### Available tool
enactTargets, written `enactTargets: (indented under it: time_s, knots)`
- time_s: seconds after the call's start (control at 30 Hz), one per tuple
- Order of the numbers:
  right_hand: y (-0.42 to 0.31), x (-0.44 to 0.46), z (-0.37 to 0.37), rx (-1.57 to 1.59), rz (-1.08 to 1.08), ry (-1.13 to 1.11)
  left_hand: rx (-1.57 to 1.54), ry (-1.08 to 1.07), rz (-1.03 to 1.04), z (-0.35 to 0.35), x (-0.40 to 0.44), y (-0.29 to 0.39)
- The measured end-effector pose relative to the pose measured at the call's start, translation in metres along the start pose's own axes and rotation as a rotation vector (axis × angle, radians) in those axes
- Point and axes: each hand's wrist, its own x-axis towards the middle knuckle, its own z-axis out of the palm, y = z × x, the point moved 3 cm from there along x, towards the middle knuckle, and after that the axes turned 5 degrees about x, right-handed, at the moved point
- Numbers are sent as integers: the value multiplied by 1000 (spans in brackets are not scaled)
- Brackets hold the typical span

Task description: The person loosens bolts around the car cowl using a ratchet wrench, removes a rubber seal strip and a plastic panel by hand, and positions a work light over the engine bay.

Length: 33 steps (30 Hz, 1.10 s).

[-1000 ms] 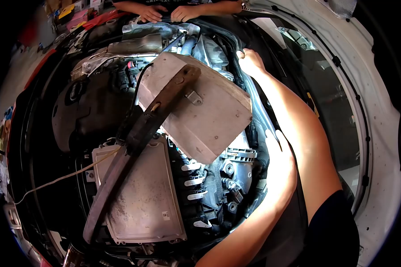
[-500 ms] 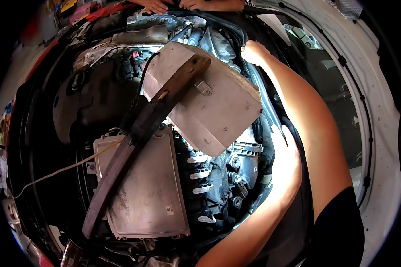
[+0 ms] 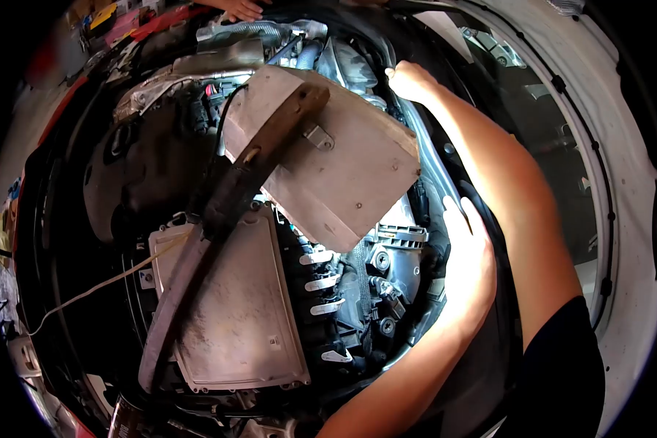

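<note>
lengthwise, the strip runs from right hand to left hand; i can't tell if either pinches it.

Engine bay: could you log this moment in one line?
Left hand: at long strip | right hand: curled, farther along strip | pale box: crossed by dark bar | other person's hand: top of view
</note>
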Motion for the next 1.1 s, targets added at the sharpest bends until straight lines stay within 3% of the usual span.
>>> enactTargets:
  time_s: [0.03, 0.07, 0.13, 0.17, 0.2, 0.27, 0.43, 0.53, 0.6, 0.87, 0.97, 1.1]
  knots:
    - [-4, -6, -6, -98, -124, -133, -164, 154, -160, 6, 0, 2]
    - [1, 5, 2, -78, -59, -91, -347, 339, -291, 12, -2, 5]
    - [-4, 7, 3, -117, -16, -96, -268, 244, -260, 7, -4, 4]
    - [-6, 6, 2, -103, 0, -75, 103, 201, -200, 10, 0, 6]
    - [-2, 12, 6, -118, 26, -62, 66, 210, -34, 8, 1, 5]
    - [-6, 7, 2, -140, 2, -85, -295, 511, -126, 25, 5, 9]
    - [-4, 14, 4, -71, 40, -110, -107, 471, -55, 2, -3, 3]
    - [-2, 21, 3, -116, 100, -124, -140, 461, -136, -7, -10, -3]
    - [-6, 15, 4, -88, 26, -52, -3, 413, -106, 0, -10, 2]
    - [-16, 26, 6, 52, -31, 289, 14, 359, -91, 4, -11, 8]
    - [-15, 33, 4, 20, 29, 239, 29, 352, -89, 5, -12, 7]
    - [-19, 35, -5, -134, 31, 16, 35, 366, -86, 5, -12, 9]
